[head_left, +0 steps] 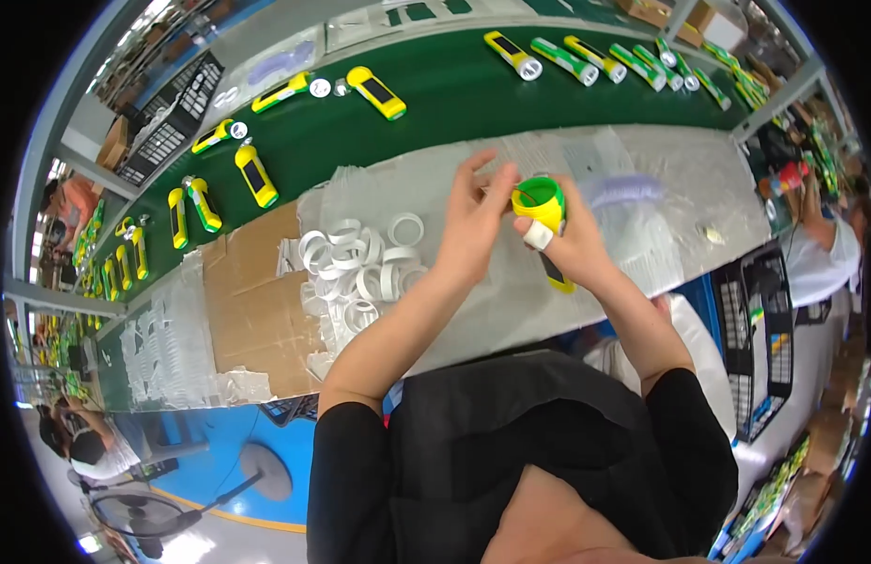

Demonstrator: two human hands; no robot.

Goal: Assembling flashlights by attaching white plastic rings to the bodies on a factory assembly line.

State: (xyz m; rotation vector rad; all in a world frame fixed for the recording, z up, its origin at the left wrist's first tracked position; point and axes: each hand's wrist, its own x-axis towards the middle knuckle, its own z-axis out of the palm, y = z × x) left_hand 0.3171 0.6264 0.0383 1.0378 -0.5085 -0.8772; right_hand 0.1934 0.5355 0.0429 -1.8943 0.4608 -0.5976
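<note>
My right hand [575, 235] is wrapped round a yellow and green flashlight body [539, 202], its wide round end facing up and its dark panel pointing down toward me. A white wrap [538, 235] is on the thumb of that hand. My left hand [475, 211] is just left of the round end, its fingers apart and the thumb close to the rim. A thin dark line, perhaps a wire, shows at the rim by the left fingertips; whether they touch it is unclear. Left of my left forearm lies a pile of white plastic rings [370, 280].
Yellow and green flashlights [377, 92] lie along the green conveyor belt [435, 85] beyond the table. Cardboard [252, 320] and plastic film [633, 193] cover the tabletop. A black crate [755, 343] stands at the right. Other people sit at both sides.
</note>
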